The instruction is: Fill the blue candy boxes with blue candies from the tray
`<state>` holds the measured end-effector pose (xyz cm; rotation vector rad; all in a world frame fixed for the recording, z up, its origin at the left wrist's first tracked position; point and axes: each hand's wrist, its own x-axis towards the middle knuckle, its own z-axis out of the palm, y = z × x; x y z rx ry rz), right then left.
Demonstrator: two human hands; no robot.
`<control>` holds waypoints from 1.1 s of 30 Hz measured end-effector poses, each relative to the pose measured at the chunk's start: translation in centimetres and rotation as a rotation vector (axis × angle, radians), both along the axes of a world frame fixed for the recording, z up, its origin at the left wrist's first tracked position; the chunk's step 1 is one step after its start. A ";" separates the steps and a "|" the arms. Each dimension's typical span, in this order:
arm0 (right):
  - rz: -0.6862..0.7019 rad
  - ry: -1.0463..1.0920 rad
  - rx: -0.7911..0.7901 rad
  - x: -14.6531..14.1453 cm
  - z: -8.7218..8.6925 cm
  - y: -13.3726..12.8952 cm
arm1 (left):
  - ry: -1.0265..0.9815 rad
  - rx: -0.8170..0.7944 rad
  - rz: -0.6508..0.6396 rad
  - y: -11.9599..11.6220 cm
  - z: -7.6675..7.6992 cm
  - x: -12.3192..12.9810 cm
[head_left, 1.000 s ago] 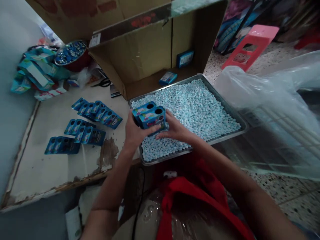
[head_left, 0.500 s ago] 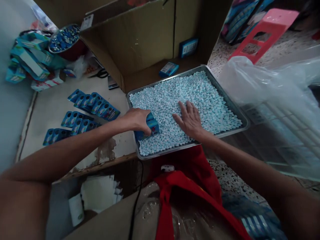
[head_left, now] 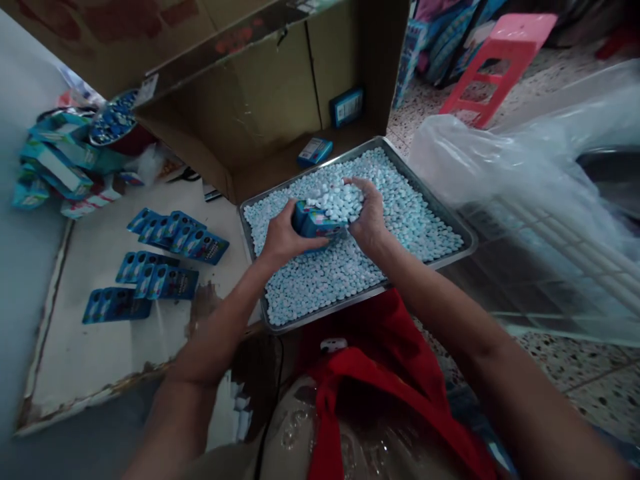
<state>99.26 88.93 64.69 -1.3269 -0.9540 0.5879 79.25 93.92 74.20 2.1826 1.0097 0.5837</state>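
My left hand [head_left: 286,235] is closed around a bunch of small blue boxes [head_left: 317,225], held over the metal tray [head_left: 470,248]. On the boxes' right side my right hand [head_left: 371,217] is cupped, its palm full of small pale blue and white candies [head_left: 340,200]. The handful heaps up against the top of the boxes, and some candies lie over it. Below both hands, a thick layer of the same candies [head_left: 310,293] covers the tray. How full the boxes are inside cannot be made out.
Several blue packs [head_left: 173,283] lie in overlapping rows on the table at left. Behind the tray, a large cardboard box [head_left: 270,100] holds two blue boxes [head_left: 315,152]. A bowl of blue wrapped pieces [head_left: 114,123] stands back left. A red stool [head_left: 500,67] and plastic sheeting [head_left: 465,153] are at right.
My right hand has scooped candies from the tray and come left to the boxes. My left hand has lifted the boxes off the tray's left side. The view has shifted slightly.
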 end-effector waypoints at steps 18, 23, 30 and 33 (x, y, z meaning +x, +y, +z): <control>0.127 0.406 0.146 -4.2 11.3 2.6 | -0.089 0.010 0.105 0.7 0.3 -2.8; 0.183 0.356 0.172 -6.0 12.7 1.5 | -0.134 -0.014 0.120 1.4 -0.9 -3.1; 0.132 0.265 0.028 -1.8 10.4 0.3 | -0.305 -0.144 0.056 2.1 -1.7 -4.5; 0.020 0.134 -0.108 2.3 6.8 0.2 | -0.269 -0.164 0.057 2.4 -0.9 -5.6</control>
